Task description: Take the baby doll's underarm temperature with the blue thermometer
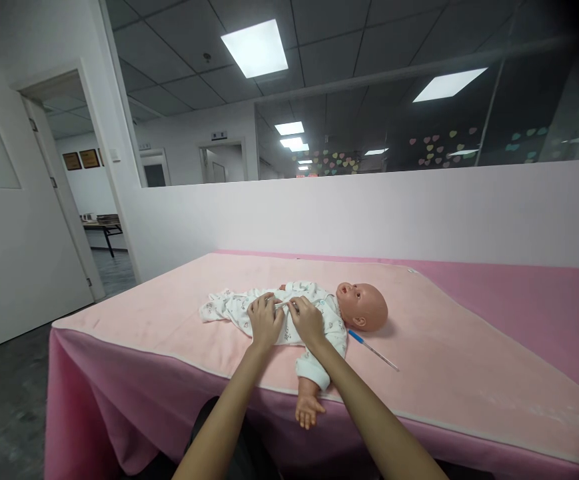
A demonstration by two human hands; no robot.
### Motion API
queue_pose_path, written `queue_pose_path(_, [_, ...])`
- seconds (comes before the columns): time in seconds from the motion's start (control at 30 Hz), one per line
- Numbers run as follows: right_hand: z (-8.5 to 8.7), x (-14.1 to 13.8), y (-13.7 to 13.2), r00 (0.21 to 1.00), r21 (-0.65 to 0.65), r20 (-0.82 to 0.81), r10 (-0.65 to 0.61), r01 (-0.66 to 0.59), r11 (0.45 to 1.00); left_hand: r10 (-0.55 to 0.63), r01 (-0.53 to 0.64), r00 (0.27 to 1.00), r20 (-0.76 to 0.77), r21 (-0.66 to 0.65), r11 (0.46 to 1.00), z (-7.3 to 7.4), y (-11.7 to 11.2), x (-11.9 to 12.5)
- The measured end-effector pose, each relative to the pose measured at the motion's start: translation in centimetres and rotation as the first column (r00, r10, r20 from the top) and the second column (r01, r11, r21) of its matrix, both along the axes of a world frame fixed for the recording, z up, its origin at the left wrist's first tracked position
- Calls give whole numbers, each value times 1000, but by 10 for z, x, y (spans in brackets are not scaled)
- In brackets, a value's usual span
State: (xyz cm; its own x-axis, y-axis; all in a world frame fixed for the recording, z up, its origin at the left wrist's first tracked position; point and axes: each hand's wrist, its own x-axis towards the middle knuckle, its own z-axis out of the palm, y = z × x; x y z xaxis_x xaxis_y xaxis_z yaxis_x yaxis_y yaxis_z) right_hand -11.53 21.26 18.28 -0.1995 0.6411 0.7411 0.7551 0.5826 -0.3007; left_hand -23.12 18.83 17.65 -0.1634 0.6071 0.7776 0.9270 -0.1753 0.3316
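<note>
A baby doll [362, 305] lies on its back on a pink-covered table [469, 347], head to the right, dressed in a white patterned garment [229, 308]. My left hand [264, 320] and my right hand [307, 319] both rest on the doll's chest, fingers curled and pinching the garment's front at its middle. One doll arm [310, 400] hangs over the table's near edge. A thin thermometer-like stick with a blue end [372, 349] lies on the cloth just right of the doll's shoulder.
A low white partition wall [369, 213] runs behind the table, with dark glass above it. An open doorway [94, 220] at the left leads to another room with a dark table. Grey floor lies left of the table.
</note>
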Motion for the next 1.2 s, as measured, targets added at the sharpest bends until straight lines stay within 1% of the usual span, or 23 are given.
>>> queue_pose_path(0.23, [-1,-3,3,994,-24,86,-66,68,997,5,-5,1000,-4,-6,1000,0,0,0])
queue_pose_path(0.47, [0,-1,1,998,8,42,-40,39,999,-3,3,1000,26,-1,1000,1,0,1])
queue_pose_path(0.67, [-1,-3,3,987,-23,129,-100,104,994,-7,7,1000,23,-2,1000,1,1,0])
queue_pose_path(0.83, [-1,-2,2,995,3,74,-69,69,998,-2,2,1000,19,10,1000,0,1,0])
queue_pose_path(1.0, [-2,-3,3,989,-9,109,-97,98,995,-5,5,1000,17,12,1000,0,1,0])
queue_pose_path(1.13, [-2,-3,4,994,11,79,-80,79,997,-3,2,1000,27,14,1000,0,2,0])
queue_pose_path(1.2, [-2,-3,4,991,9,102,-90,89,996,-1,0,1000,24,16,1000,0,2,0])
